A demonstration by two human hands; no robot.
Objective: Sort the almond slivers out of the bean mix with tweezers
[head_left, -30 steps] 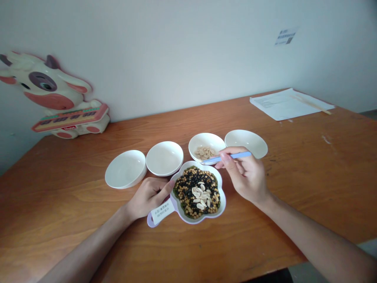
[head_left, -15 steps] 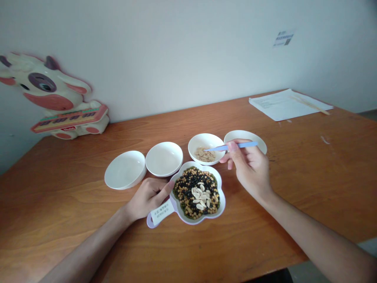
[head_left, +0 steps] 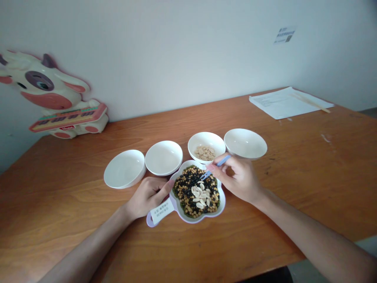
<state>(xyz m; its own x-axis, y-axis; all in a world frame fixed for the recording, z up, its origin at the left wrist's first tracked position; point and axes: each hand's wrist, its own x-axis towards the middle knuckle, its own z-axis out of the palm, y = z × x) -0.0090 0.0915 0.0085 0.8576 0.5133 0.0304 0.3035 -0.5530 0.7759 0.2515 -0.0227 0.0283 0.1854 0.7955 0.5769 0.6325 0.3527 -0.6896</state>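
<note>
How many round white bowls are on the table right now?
4, in a row behind the flower-shaped dish: from left, an empty bowl, a second empty bowl, a bowl of nut pieces, and a third empty bowl. None looks hidden.

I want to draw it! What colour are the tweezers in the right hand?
The tweezers in the right hand are light blue, best seen in the head view.
</note>
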